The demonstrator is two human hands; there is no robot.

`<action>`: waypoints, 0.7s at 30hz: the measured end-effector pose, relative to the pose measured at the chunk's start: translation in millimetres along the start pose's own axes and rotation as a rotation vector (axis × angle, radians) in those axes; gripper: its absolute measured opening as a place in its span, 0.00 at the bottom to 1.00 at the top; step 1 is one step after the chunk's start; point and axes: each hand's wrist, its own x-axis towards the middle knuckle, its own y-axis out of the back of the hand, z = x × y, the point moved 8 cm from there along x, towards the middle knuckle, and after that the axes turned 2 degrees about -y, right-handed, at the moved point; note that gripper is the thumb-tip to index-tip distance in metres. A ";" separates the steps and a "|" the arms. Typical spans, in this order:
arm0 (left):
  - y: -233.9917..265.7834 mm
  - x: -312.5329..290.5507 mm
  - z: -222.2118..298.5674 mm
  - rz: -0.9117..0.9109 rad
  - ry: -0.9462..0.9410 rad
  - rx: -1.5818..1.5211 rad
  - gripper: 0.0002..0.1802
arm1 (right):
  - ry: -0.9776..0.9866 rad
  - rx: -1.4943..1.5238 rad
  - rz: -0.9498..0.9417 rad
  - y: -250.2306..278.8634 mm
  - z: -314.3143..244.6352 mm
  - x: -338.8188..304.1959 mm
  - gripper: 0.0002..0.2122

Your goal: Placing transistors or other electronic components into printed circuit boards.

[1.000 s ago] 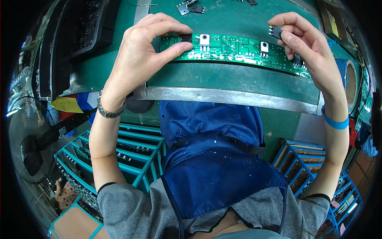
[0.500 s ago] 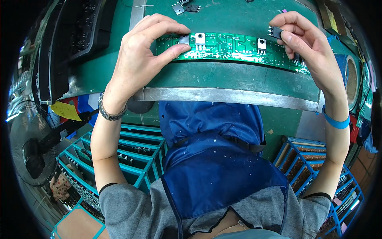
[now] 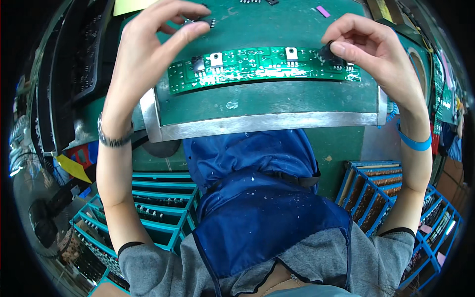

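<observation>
The long green circuit board (image 3: pixel 262 69) lies lengthwise along the desk's (image 3: pixel 267 121) near metal edge; the right hand (image 3: pixel 368 54) pinches a small black component (image 3: pixel 327 52) over its right end, while the left hand (image 3: pixel 148 47) hovers half-open above its left end

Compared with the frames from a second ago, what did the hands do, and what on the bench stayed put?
The left hand has let go of the green circuit board and lifted off its left end, fingers now spread above the bench. The right hand stayed at the board's right end, pinching a small black component. The board still lies on the green work plate, its mounted parts unchanged.
</observation>
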 end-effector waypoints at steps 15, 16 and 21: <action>-18.0 34.6 -14.3 0.021 -0.184 0.277 0.10 | -0.045 -0.143 -0.010 0.5 9.3 8.9 0.09; -12.6 33.9 -12.3 0.079 -0.199 0.218 0.11 | -0.064 -0.118 -0.022 0.4 9.7 9.2 0.10; -14.7 31.5 -30.2 0.141 0.293 -0.601 0.12 | -0.186 0.014 -0.024 -16.4 -15.6 17.6 0.06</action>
